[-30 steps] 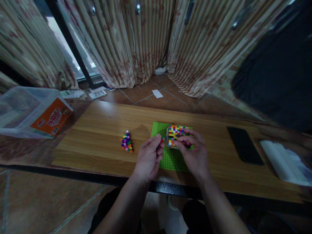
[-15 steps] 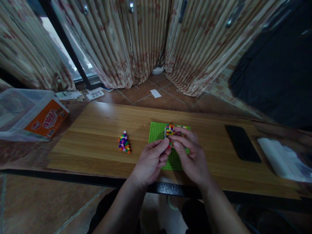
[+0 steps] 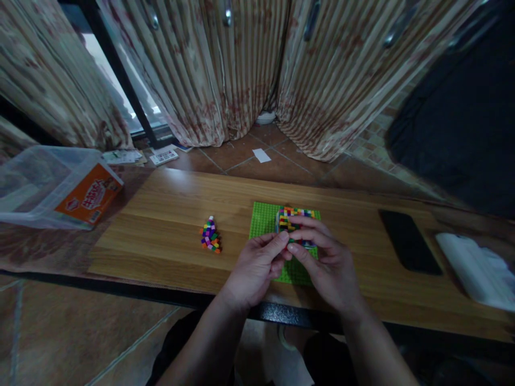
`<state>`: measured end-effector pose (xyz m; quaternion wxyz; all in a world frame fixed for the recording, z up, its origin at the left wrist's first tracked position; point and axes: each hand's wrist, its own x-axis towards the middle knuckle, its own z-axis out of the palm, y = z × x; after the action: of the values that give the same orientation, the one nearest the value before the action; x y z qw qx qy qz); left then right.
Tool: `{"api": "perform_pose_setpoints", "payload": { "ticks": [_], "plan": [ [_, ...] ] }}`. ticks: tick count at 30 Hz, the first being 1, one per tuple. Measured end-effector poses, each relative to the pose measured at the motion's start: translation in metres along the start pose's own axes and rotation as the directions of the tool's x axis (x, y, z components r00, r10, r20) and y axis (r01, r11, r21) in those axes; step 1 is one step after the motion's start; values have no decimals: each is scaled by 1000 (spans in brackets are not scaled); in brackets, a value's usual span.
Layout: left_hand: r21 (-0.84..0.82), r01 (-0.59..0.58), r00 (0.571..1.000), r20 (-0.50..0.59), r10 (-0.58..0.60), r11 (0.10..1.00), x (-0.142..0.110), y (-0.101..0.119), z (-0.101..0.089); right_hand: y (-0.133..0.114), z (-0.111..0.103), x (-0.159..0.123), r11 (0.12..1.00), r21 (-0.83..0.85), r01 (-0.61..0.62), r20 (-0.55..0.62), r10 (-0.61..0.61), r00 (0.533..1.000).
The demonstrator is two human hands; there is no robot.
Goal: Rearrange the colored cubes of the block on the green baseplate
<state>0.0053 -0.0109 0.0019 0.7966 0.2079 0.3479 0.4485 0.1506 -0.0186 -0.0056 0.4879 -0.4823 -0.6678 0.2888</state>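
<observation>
closing toward left hand (image 3: 255, 268) by the table's (image 3: 161, 252) near edge, right hand (image 3: 332, 271), grip unclear! left clamps small bricks (image 3: 290, 242)

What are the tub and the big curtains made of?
The tub looks like smooth plastic, because it's cloudy and see-through. The curtains seem to be soft, patterned cloth, since they hang in folds; I can't tell which fabric.

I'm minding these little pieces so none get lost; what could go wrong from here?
The tiny bricks pinched by the left hand could slip. The right hand, arched close over the brick block, might knock it. The loose pile lies directly on the tabletop, so a bump could scatter it.
</observation>
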Motion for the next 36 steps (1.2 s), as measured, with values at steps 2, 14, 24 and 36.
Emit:
{"api": "perform_pose_setpoints", "payload": {
  "ticks": [2,14,24,36],
  "plan": [
    [8,0,1000,-10,0,1000,0,0,0,1,-1,1,1000,10,-7,-29,7,1000],
    [-31,-98,973,-212,89,995,2,8,-5,26,-32,4,959,-282,42,-115,-77,990],
    [-22,-99,973,-210,92,995,2,7,-5,36,-30,1,943,-323,79,-9,-86,996],
    [-15,-97,974,-209,92,995,2,7,-5,36,-22,5,943,-333,-12,-64,-10,998]
  ]
}}
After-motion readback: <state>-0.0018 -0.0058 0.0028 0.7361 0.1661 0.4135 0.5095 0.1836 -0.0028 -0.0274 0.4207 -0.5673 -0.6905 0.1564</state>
